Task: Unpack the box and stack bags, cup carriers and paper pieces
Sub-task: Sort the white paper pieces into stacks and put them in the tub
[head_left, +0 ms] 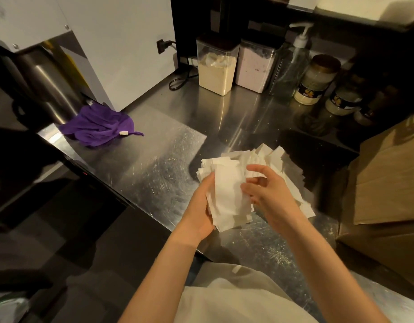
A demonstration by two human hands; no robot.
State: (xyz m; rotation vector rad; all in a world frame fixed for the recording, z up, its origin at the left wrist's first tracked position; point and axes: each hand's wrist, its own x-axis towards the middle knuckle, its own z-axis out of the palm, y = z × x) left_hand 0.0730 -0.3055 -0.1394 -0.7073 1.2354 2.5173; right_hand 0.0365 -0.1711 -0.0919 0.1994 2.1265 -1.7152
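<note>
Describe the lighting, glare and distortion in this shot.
Head view: warm, dim light; glare streaks on the steel counter left of the paper pieces, which look almost blown out; jars at the back right sink into shadow; the wide-angle lens bows the counter edge and wall lines.

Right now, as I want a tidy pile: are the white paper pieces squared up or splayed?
Splayed. The paper pieces fan out with uneven edges between the left hand and right hand; more lie spread behind.
</note>
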